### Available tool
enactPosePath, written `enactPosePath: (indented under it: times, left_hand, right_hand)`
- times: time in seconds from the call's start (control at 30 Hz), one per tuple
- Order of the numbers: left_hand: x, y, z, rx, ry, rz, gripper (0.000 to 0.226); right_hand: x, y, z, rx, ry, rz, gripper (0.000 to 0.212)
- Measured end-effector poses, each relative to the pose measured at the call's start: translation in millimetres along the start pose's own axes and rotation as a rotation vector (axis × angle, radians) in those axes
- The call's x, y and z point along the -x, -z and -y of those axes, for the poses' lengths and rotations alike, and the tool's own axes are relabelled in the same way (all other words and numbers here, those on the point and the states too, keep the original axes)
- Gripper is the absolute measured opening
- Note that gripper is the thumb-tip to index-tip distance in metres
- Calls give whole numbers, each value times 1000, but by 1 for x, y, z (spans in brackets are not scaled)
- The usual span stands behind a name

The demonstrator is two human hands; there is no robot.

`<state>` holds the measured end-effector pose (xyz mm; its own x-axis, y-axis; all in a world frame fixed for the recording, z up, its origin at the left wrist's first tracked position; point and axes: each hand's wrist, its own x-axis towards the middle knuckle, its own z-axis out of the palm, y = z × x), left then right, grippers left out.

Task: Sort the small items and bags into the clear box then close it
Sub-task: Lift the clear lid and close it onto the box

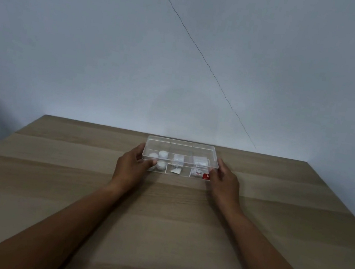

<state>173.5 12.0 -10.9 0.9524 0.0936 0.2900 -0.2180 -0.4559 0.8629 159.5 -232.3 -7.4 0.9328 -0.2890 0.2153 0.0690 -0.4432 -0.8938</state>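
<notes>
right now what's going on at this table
A person has both hands on a clear box on the wooden table: the left hand at its left end, the right hand at its right end. The lid looks to be on. White round items and small bags sit in its compartments.

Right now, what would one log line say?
left hand: on lid's left end | right hand: on right end | lid: over clear box | contents: sorted
</notes>
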Motion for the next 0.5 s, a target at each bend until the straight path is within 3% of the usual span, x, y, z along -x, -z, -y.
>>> enactPosePath:
  times: [0.5]
  left_hand:
    - [-5,-1,0,40,32,23,49]
  right_hand:
    - [0,2,-3,-106,13,23,40]
